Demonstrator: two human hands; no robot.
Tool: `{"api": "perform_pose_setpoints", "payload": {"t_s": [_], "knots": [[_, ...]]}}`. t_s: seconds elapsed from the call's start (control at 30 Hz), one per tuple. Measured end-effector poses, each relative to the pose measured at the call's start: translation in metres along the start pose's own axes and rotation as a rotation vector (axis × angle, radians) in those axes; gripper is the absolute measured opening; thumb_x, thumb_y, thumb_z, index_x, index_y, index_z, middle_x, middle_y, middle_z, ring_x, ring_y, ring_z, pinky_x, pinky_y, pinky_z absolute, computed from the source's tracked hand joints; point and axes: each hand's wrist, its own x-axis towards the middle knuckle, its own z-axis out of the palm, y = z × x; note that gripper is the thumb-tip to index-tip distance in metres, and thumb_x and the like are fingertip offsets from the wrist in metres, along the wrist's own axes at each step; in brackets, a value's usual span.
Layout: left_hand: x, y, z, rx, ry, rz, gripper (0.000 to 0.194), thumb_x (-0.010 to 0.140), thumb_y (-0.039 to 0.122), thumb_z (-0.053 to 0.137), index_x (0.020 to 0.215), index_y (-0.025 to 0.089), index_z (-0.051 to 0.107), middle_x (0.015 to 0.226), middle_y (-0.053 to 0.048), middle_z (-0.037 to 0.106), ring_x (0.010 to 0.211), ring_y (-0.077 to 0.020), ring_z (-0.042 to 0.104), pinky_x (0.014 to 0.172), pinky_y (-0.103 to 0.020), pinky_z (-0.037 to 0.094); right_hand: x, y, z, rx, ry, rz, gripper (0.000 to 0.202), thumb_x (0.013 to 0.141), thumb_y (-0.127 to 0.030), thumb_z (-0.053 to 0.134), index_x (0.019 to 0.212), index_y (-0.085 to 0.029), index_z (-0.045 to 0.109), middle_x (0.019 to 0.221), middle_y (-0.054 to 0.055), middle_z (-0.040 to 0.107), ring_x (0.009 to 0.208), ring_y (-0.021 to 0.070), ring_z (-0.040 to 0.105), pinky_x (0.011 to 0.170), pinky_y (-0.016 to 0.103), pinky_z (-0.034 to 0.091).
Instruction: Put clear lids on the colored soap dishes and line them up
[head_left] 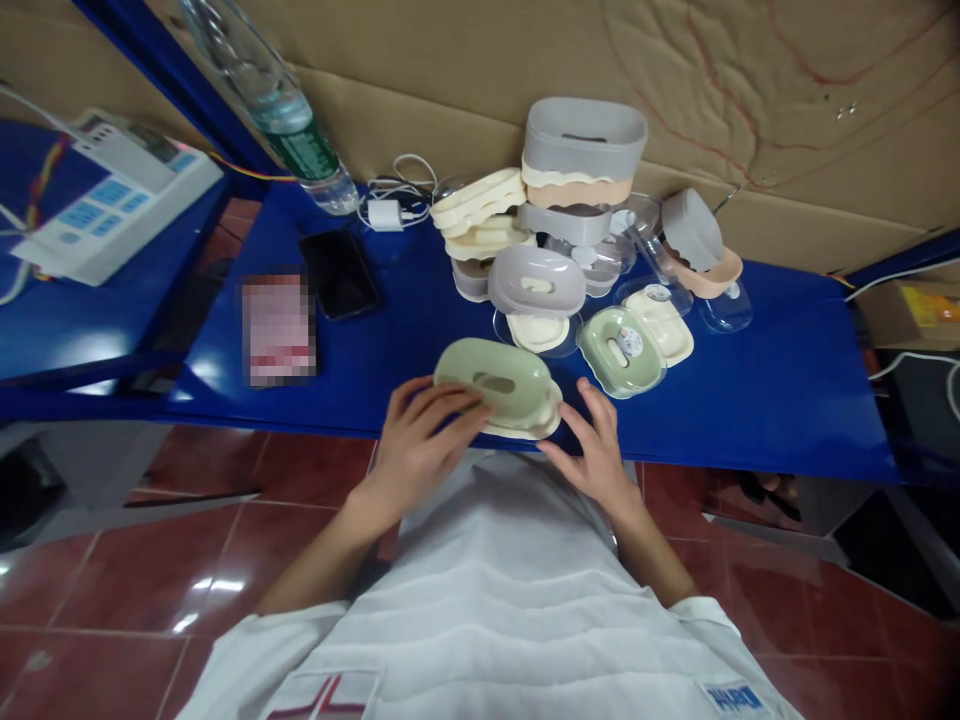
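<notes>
The green dish (pixel 517 380) is between your two hands, near the front edge of the blue surface (pixel 757 410), with a cream tray (pixel 525 432) showing under its near side and right end. It looks like moulded plastic, so I judge it light, stiff and a little slippery on its glossy wall, not very fragile. The good hold is probably at the two short ends, where the rim gives support to the fingers.

The fingers of your left hand (pixel 427 440) lie bent over the left and near rim; I cannot tell if they pinch it. Your right hand (pixel 598 450) has its fingers spread, the tips close to the right end, perhaps touching.

Just beyond your right fingertips, a second green dish (pixel 611 372) has a round label inside and a pale slot. Straight ahead of the fingers, a lilac dish (pixel 525 285) shows no loose thing in it. Farther beyond stands a stack of tubs (pixel 585 140). Far beyond your left fingers, a tilted bottle (pixel 296 135) contains some clear liquid.
</notes>
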Motion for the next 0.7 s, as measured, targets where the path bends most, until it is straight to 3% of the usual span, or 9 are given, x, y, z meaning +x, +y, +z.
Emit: {"api": "perform_pose_setpoints", "payload": {"t_s": [0.1, 0.23, 0.37, 0.53, 0.7], "knots": [[-0.003, 0.017, 0.012, -0.037, -0.062, 0.032, 0.032, 0.1, 0.011, 0.071, 0.128, 0.028, 0.071, 0.121, -0.005, 0.082, 0.117, -0.0245, 0.075, 0.11, -0.047, 0.049, -0.001, 0.0, 0.0, 0.008, -0.003, -0.034, 0.067, 0.099, -0.033, 0.079, 0.16, -0.035, 0.051, 0.172, 0.01, 0.047, 0.157, 0.0347, 0.049, 0.121, 0.056, 0.053], [0.0, 0.025, 0.021, 0.011, -0.073, 0.039, 0.028, 0.101, 0.012, 0.072, 0.126, 0.025, 0.072, 0.12, -0.005, 0.083, 0.113, -0.0242, 0.075, 0.109, -0.047, 0.047, 0.008, -0.003, -0.002, 0.041, -0.112, -0.009, 0.041, 0.102, -0.03, 0.075, 0.142, -0.029, 0.067, 0.157, 0.009, 0.065, 0.154, 0.0318, 0.052, 0.124, 0.054, 0.051], [0.002, 0.025, 0.018, 0.049, -0.115, 0.056, 0.025, 0.102, 0.017, 0.073, 0.126, 0.024, 0.073, 0.121, -0.006, 0.083, 0.11, -0.0242, 0.075, 0.109, -0.046, 0.045, 0.015, -0.004, -0.004, 0.069, -0.202, 0.0, 0.034, 0.105, -0.033, 0.07, 0.138, -0.026, 0.069, 0.151, 0.009, 0.07, 0.153, 0.0287, 0.055, 0.126, 0.053, 0.049], [-0.011, 0.021, 0.02, 0.075, -0.133, 0.097, 0.043, 0.099, 0.004, 0.067, 0.137, 0.024, 0.07, 0.126, -0.007, 0.082, 0.114, -0.0249, 0.073, 0.102, -0.043, 0.047, 0.014, -0.004, -0.003, 0.057, -0.248, -0.008, 0.034, 0.107, -0.034, 0.068, 0.14, -0.027, 0.07, 0.152, 0.008, 0.069, 0.155, 0.0283, 0.053, 0.127, 0.054, 0.048], [-0.016, 0.019, 0.025, 0.029, -0.125, 0.077, 0.045, 0.1, 0.009, 0.068, 0.141, 0.029, 0.07, 0.123, -0.006, 0.082, 0.113, -0.0236, 0.073, 0.095, -0.039, 0.049, 0.012, -0.004, -0.004, 0.065, -0.297, -0.008, 0.038, 0.108, -0.034, 0.065, 0.146, -0.031, 0.07, 0.156, 0.006, 0.067, 0.157, 0.0281, 0.051, 0.129, 0.056, 0.048]]}}
